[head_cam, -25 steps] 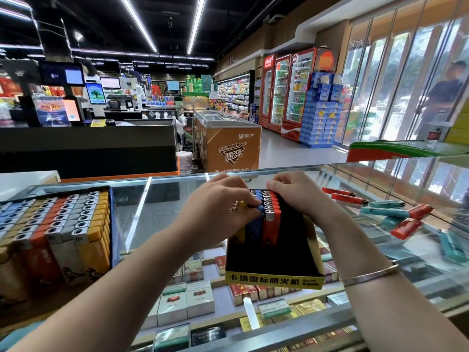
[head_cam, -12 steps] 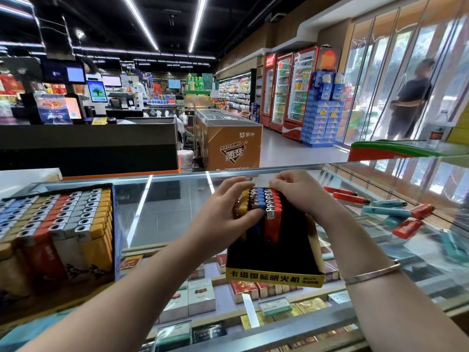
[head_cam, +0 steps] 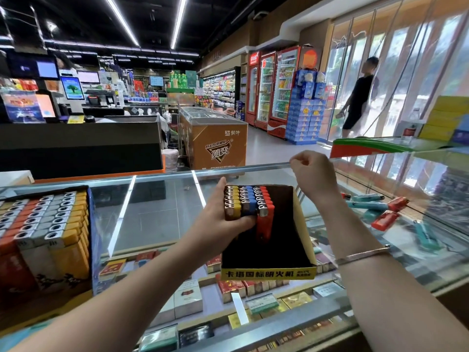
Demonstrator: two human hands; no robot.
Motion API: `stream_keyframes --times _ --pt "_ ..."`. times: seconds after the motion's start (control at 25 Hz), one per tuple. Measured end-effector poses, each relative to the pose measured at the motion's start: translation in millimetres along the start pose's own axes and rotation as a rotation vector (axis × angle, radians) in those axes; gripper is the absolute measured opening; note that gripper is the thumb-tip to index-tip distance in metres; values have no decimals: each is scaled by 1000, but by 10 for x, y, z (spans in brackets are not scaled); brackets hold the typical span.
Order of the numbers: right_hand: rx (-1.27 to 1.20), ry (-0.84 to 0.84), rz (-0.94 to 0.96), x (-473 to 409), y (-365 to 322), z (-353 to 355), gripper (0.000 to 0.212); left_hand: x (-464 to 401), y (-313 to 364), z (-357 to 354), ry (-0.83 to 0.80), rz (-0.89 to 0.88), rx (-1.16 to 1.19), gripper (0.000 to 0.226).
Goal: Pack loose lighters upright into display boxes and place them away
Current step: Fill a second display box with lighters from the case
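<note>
Head cam, shop counter: the left hand [head_cam: 223, 219] grips three short rows of upright plastic lighters [head_cam: 247, 200], yellow, blue and red w/ metal caps, fingers curled round the block's near end, bracing it against the back wall of the black open-topped cardboard display box w/ yellow printed front strip [head_cam: 269, 273], which sits on the glass counter top [head_cam: 157, 212]. A sec ago both hands squared the rows; the right hand [head_cam: 313, 174] has since lifted clear above the box's far-right corner, fingers loosely curled, holding nothing. Likely next: fetching more from the loose red and teal lighters [head_cam: 378, 212] lying flat to the right. Box mostly unfilled; a full box of lighters [head_cam: 43, 232] stands at left.
</note>
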State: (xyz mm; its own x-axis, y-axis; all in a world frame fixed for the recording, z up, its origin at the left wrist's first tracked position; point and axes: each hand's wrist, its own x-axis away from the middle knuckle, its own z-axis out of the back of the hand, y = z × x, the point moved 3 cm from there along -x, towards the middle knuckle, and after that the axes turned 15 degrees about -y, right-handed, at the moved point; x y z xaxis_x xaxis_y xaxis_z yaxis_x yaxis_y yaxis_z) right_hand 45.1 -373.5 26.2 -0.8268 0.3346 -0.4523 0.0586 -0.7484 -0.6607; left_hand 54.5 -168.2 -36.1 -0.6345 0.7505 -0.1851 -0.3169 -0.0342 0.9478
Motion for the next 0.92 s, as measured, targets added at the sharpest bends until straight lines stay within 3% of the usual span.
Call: stream_keyframes --times 0.12,0.28,0.52,0.76,0.92 --pt "386 -168 -121 -161 304 71 25 -17 8 3 -2 8 17 106" --pt "773 -463 -369 -166 767 175 12 -54 7 12 -2 5 35 104" --pt "824 -490 -283 -220 877 71 8 -43 -42 25 -26 22 80 102" --pt "866 -637 -151 -283 860 -56 11 -69 -107 43 -54 28 114 98" --pt "908 -475 -99 -307 893 -101 39 -70 -115 51 -53 29 122 99"
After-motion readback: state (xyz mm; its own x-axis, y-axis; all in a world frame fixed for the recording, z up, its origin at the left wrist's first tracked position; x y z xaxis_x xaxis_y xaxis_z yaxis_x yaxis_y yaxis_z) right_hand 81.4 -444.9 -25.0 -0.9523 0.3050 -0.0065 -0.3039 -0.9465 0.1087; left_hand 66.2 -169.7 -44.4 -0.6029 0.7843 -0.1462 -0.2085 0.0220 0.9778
